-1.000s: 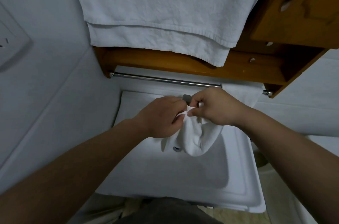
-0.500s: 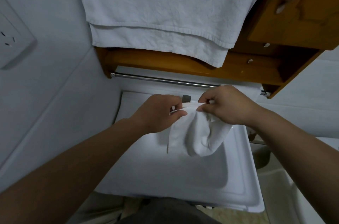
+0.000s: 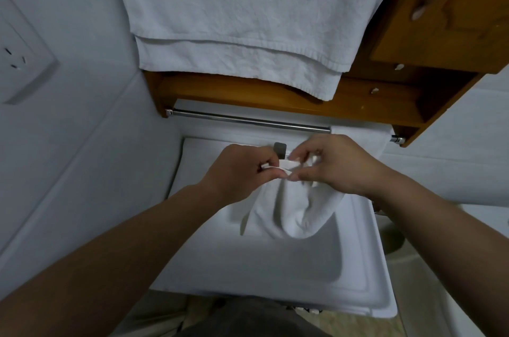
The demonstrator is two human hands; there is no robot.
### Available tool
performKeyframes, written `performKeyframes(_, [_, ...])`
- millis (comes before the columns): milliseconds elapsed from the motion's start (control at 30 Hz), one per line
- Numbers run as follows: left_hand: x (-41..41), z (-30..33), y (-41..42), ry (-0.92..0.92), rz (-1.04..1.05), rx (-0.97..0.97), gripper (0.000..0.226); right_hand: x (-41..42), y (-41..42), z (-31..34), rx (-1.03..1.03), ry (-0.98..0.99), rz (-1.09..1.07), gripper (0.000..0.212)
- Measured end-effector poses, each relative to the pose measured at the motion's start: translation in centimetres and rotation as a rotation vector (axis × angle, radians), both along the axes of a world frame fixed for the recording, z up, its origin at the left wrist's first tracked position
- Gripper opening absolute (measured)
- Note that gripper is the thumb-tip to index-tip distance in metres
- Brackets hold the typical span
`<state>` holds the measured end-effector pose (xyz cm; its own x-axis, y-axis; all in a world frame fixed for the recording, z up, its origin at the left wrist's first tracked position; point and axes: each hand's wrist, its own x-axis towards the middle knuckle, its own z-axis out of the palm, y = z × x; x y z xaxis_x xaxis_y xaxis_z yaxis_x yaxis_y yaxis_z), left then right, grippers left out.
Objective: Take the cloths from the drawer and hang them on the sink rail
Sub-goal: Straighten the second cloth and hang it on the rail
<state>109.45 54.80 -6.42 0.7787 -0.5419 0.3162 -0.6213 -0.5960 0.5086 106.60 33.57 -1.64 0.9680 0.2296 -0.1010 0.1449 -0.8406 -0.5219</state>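
White cloth (image 3: 297,210) hangs over the sink (image 3: 275,267), its top edge pinched by left hand (image 3: 242,171) and right hand (image 3: 333,165), seemingly spreading it for the rail (image 3: 248,120) just beyond.

Pale grey-white walls (image 3: 82,143) fill the left of the frame, with a white wall socket (image 3: 19,55) at the upper left edge. A wooden cabinet (image 3: 440,33) occupies the upper right, its shelf (image 3: 248,94) running across the middle. Beige floor (image 3: 344,328) shows at the bottom. The light is dim and even.
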Motion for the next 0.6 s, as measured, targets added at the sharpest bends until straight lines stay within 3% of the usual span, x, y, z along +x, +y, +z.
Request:
performKeyframes(100, [-0.2, 0.3, -0.3, -0.033, -0.013, -0.013, 0.02, -0.5, 0.8, 0.3, 0.199, 0.086, 0.013, 0.054])
performKeyframes(200, [-0.5, 0.5, -0.6, -0.014, -0.023, -0.037, 0.024, -0.8, 1.5, -0.1, 0.218, 0.084, 0.067, 0.04])
performKeyframes(367, [-0.7, 0.9, -0.5, 0.062, -0.018, -0.085, 0.055, -0.6, 1.7, -0.6, 0.163, 0.005, 0.027, 0.024])
performKeyframes(533, [-0.9, 1.0, -0.4, 0.178, -0.078, -0.117, 0.077, -0.9, 1.8, 0.0, 0.334, 0.174, 0.072, 0.07])
performKeyframes(600, [-1.1, 1.0, -0.3, 0.196, -0.106, -0.106, 0.082, -0.9, 1.6, 0.0, 0.395, 0.25, 0.109, 0.069])
